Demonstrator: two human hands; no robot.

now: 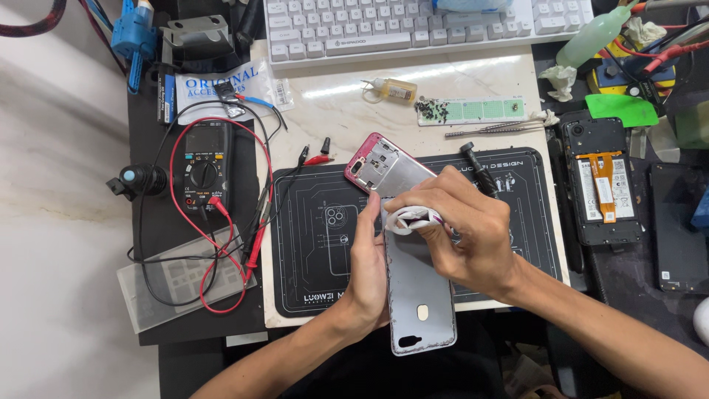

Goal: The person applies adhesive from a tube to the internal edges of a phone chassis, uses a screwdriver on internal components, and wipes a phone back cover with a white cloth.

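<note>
Up at the top left, a clear plastic packet with blue lettering (221,83) lies flat beside a black multimeter (204,165) whose red and black leads loop down over a pale translucent sheet (173,284). Above the centre sits a white keyboard (413,26), and just below it a small yellowish bottle (396,90) and a long green-and-white strip label (473,111) dotted with tiny dark screws at its left end. Off to the right, an opened phone (602,188) shows its battery with a white label and an orange ribbon running down it, and a bright green plastic card (622,108) lies above that. A black work mat (310,244) with white line drawings covers the middle of the desk. Now to the action: the left hand (367,270) is wrapped around the left edge of a silver phone back cover (417,292), holding it steady over the mat near the front edge of the desk. The right hand (465,233) is closed, pinching a crumpled white cloth (408,217) against the cover's upper part. Behind the hands, a pink-rimmed phone frame (382,164) lies tilted on the mat, its grey metal inside facing up. The cover looks matte silver, scuffed dark along its edges, with an oval cutout and a pill-shaped opening near its lower end.
</note>
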